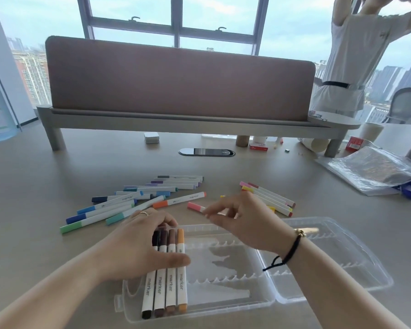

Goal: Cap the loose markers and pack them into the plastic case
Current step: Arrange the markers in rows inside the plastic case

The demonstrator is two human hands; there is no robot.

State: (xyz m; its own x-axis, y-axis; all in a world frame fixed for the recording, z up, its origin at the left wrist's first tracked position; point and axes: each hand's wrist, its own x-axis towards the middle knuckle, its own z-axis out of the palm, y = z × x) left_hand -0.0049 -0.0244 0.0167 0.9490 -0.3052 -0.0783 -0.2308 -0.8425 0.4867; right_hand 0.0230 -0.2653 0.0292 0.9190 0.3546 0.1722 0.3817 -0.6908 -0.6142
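At the far left of the grey-beige desk [57,172], a loose fan of white-barrelled markers with blue, teal and green caps [105,210] lies scattered, with a neater row of purple- and grey-capped markers [176,182] beyond it and an orange-capped marker [179,200] angled just to their right.

Near the camera, the clear plastic marker case [223,288] lies open on the desk, its hinged lid [337,257] folded out to the right. Four capped markers, black, dark brown, brown and orange [165,276], sit side by side in the slots at the left end of the case.

The left hand [138,245], a ring on one finger, rests over these four markers with the fingers curled loosely across their far ends and the thumb stretched along their barrels, pressing them down.

The right hand [244,222], with a black cord bracelet at the wrist, hovers above the far edge of the case. Its thumb and forefinger close narrowly on a pink-capped marker [196,207] lying on the desk just beyond the case.

Further right, a group of markers with pink, yellow and red caps [268,198] lies in a slanted row. At the far right edge sits a crinkled clear plastic bag [375,169]. A mauve fabric desk divider [176,79] spans the far side, and a person in a light top [351,62] stands behind it at the right.
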